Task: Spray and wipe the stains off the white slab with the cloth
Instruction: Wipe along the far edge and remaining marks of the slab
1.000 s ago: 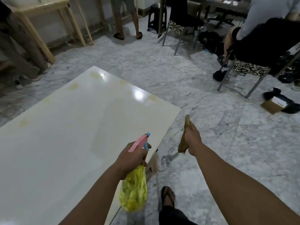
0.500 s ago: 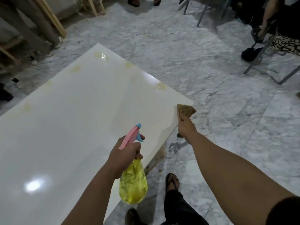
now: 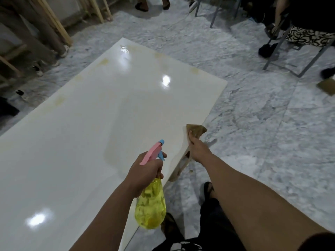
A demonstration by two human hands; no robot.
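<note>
Gripping the spray bottle (image 3: 150, 203) around its neck, the left hand (image 3: 145, 171) hangs at 6 o'clock over the near edge of the white slab (image 3: 81, 142), its grip curled tight with one finger by the blue trigger and the pink head aimed toward 12 o'clock. The yellow body hangs below the fist. At 4 o'clock the right hand (image 3: 198, 150) pinches a brown cloth (image 3: 196, 130), its grip closed on the fabric, right at the slab's right edge; whether the cloth touches the surface is unclear. Yellowish stains (image 3: 104, 61) dot the slab's far end near 11 and 1 o'clock. The marble floor (image 3: 262, 133) surrounds the slab. A chair (image 3: 297, 49) stands at 2 o'clock.
</note>
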